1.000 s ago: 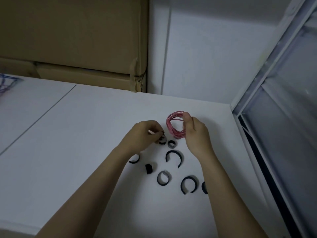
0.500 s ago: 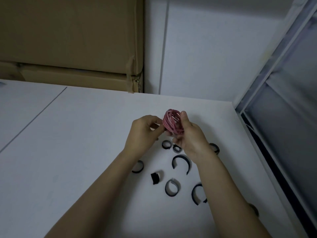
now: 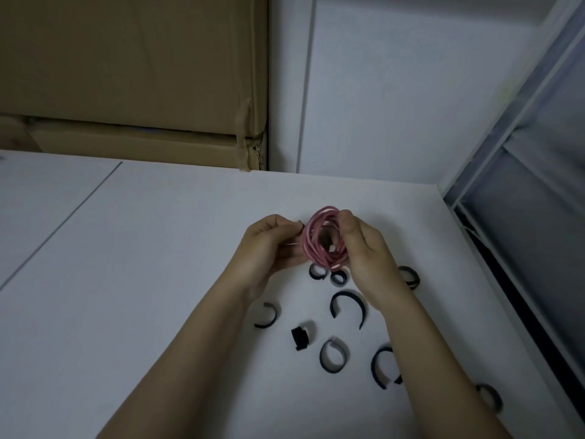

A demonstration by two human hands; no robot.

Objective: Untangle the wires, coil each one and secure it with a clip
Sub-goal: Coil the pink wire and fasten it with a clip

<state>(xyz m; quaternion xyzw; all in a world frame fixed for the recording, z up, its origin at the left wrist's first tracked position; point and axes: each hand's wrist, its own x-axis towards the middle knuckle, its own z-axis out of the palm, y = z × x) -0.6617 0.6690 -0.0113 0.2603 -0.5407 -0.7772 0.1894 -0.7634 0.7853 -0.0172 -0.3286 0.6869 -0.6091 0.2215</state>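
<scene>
Pink wire coil (image 3: pixel 323 239) held above the counter (image 3: pixel 152 280), right hand (image 3: pixel 364 258) pinching its right side, left hand (image 3: pixel 269 245) pinching something small and dark at its left edge: keep loops bunched, wrap clip snug round all strands.

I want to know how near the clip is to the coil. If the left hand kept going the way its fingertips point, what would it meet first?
The pink wire coil, held by the right hand. The left hand points right at its near side and seems to touch it already, though depth is unclear.
</scene>
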